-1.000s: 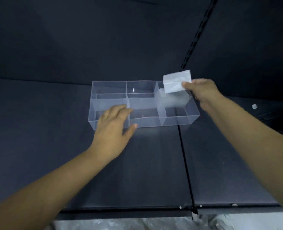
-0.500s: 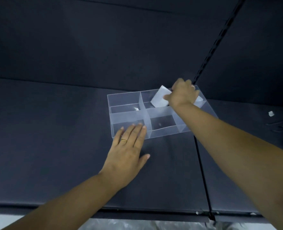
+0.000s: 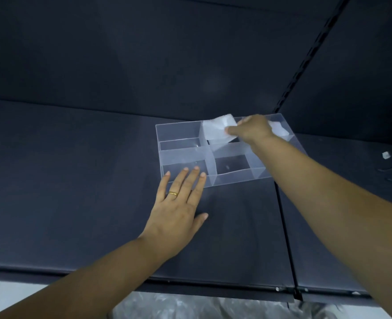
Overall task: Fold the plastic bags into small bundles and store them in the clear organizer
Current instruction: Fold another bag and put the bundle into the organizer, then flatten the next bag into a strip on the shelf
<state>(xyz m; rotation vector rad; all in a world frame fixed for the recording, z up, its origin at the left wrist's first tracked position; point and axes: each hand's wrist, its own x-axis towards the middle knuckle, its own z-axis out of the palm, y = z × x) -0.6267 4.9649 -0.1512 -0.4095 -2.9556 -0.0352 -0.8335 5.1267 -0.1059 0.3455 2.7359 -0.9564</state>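
Observation:
A clear organizer (image 3: 181,155) with several compartments stands on the dark shelf. My right hand (image 3: 251,130) reaches over its back row and pinches a folded white plastic bag bundle (image 3: 217,131), which sits tilted in the back middle compartment. Another pale folded bundle (image 3: 279,130) lies in the back right compartment, partly hidden by my hand. My left hand (image 3: 179,203) lies flat on the shelf with straight fingers, its fingertips against the organizer's front left wall.
The dark shelf (image 3: 64,180) has a seam (image 3: 284,226) running front to back right of the organizer. A slotted upright (image 3: 305,58) rises at the back right. A small white scrap (image 3: 385,155) lies far right. Crumpled plastic (image 3: 190,306) shows below the shelf edge.
My right hand carried the white bundle from above the organizer's right end down into the back middle compartment. My left hand slid back from the front wall's top onto the shelf.

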